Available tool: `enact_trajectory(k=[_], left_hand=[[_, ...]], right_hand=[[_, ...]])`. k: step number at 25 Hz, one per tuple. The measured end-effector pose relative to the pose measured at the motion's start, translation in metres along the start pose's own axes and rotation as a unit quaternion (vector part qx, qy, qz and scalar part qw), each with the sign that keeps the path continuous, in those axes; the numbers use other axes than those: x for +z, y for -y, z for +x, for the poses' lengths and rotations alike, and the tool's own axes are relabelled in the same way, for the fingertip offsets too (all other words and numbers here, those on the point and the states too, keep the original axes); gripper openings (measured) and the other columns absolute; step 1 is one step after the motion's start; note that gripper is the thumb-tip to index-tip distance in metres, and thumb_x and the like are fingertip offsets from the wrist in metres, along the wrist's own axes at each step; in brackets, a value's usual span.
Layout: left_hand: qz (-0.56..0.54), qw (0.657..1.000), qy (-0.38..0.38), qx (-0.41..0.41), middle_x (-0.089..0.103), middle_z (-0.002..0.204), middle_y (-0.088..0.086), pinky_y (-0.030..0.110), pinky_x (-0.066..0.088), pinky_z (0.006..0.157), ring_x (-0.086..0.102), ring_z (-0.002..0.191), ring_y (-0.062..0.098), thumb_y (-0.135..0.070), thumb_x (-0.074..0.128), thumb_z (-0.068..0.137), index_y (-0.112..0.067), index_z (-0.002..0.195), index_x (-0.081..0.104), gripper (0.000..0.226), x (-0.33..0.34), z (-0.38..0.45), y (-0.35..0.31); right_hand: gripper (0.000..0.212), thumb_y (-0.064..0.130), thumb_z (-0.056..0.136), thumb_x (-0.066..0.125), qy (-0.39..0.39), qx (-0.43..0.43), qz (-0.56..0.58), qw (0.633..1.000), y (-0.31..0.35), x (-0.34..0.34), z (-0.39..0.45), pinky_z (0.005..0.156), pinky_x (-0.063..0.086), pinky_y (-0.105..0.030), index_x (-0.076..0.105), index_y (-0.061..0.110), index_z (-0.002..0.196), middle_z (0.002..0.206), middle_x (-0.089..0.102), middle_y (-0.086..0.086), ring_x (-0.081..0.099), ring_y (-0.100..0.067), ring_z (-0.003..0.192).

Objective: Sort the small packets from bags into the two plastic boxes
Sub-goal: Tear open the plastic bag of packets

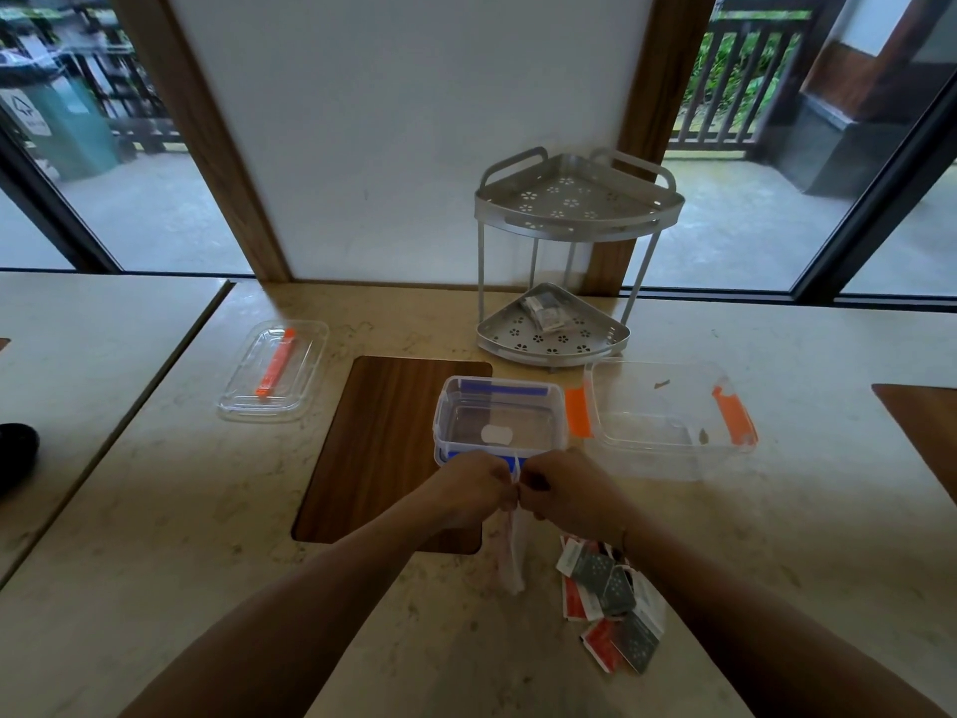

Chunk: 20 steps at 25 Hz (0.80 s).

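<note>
My left hand (468, 487) and my right hand (567, 492) meet at the middle of the table, both pinching the top of a clear plastic bag (510, 557) that hangs down between them. Just behind my hands stands a clear box with blue clips (499, 417). To its right stands a larger clear box with orange clips (668, 422), open. A heap of small grey and red packets (611, 603) lies on the table under my right forearm.
A clear lid with an orange clip (274, 373) lies at the left. A two-tier metal corner rack (562, 261) stands behind the boxes with packets on its lower shelf (549, 310). A wooden inlay (383, 448) sits in the stone table.
</note>
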<state>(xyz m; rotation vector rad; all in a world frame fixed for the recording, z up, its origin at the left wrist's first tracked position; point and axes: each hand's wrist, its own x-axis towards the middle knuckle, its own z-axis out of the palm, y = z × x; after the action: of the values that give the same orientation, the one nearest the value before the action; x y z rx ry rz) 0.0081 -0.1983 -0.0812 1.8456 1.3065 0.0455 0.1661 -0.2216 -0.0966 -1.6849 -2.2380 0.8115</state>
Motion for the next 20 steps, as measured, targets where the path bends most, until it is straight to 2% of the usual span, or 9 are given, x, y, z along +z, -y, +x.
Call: enact_trajectory(k=[4, 7, 11, 15, 18, 20], left_hand=[[0.056, 0.998, -0.017, 0.002, 0.067, 0.1, 0.009, 0.03, 0.052, 0.085, 0.062, 0.09, 0.016, -0.024, 0.054, 0.094, -0.009, 0.099, 0.067, 0.02, 0.0, 0.001, 0.006], [0.104, 0.993, -0.056, -0.029, 0.065, 0.083, -0.001, 0.025, 0.053, 0.074, 0.063, 0.077, 0.01, -0.028, 0.056, 0.092, -0.021, 0.082, 0.062, 0.014, -0.015, -0.003, 0.027], [0.164, 0.984, -0.066, -0.018, 0.063, 0.072, -0.006, 0.023, 0.053, 0.065, 0.062, 0.067, 0.007, -0.034, 0.062, 0.086, -0.027, 0.073, 0.055, 0.017, -0.024, -0.004, 0.031], [0.254, 0.964, -0.073, 0.018, 0.056, 0.067, -0.009, 0.019, 0.042, 0.053, 0.055, 0.059, 0.004, -0.039, 0.062, 0.085, -0.031, 0.068, 0.045, 0.025, -0.03, -0.007, 0.024], [0.347, 0.933, -0.062, 0.072, 0.049, 0.065, -0.01, 0.02, 0.038, 0.052, 0.049, 0.057, 0.003, -0.036, 0.062, 0.086, -0.031, 0.072, 0.043, 0.024, -0.039, -0.012, 0.01], [0.341, 0.936, -0.039, 0.081, 0.053, 0.067, -0.009, 0.021, 0.044, 0.056, 0.053, 0.06, 0.004, -0.034, 0.063, 0.086, -0.027, 0.077, 0.052, 0.016, -0.045, -0.011, 0.0]], right_hand=[[0.012, 0.027, 0.088, 0.062, 0.02, 0.002, -0.033, 0.999, -0.001, -0.003, 0.0, 0.064, 0.042, -0.011, 0.063, 0.023, 0.076, 0.07, 0.058, 0.012, 0.058, -0.003, 0.064], [0.023, 0.025, 0.087, 0.062, 0.025, 0.046, -0.054, 0.997, -0.015, -0.012, -0.01, 0.063, 0.043, -0.011, 0.054, 0.028, 0.066, 0.066, 0.058, 0.011, 0.058, 0.0, 0.06], [0.026, 0.027, 0.086, 0.063, 0.059, 0.057, -0.112, 0.99, -0.014, -0.028, -0.011, 0.071, 0.054, -0.02, 0.049, 0.03, 0.065, 0.073, 0.063, 0.007, 0.061, -0.004, 0.065], [0.03, 0.029, 0.086, 0.062, 0.08, 0.041, -0.19, 0.978, -0.005, -0.042, -0.012, 0.068, 0.05, -0.021, 0.042, 0.031, 0.064, 0.078, 0.061, 0.006, 0.053, -0.004, 0.063], [0.021, 0.031, 0.085, 0.064, 0.103, 0.019, -0.261, 0.96, 0.003, -0.054, -0.013, 0.068, 0.048, -0.024, 0.047, 0.027, 0.075, 0.079, 0.058, 0.007, 0.051, -0.007, 0.066], [0.012, 0.031, 0.086, 0.064, 0.096, 0.027, -0.291, 0.952, 0.008, -0.064, -0.014, 0.07, 0.048, -0.026, 0.058, 0.023, 0.094, 0.083, 0.058, 0.006, 0.052, -0.01, 0.07]])
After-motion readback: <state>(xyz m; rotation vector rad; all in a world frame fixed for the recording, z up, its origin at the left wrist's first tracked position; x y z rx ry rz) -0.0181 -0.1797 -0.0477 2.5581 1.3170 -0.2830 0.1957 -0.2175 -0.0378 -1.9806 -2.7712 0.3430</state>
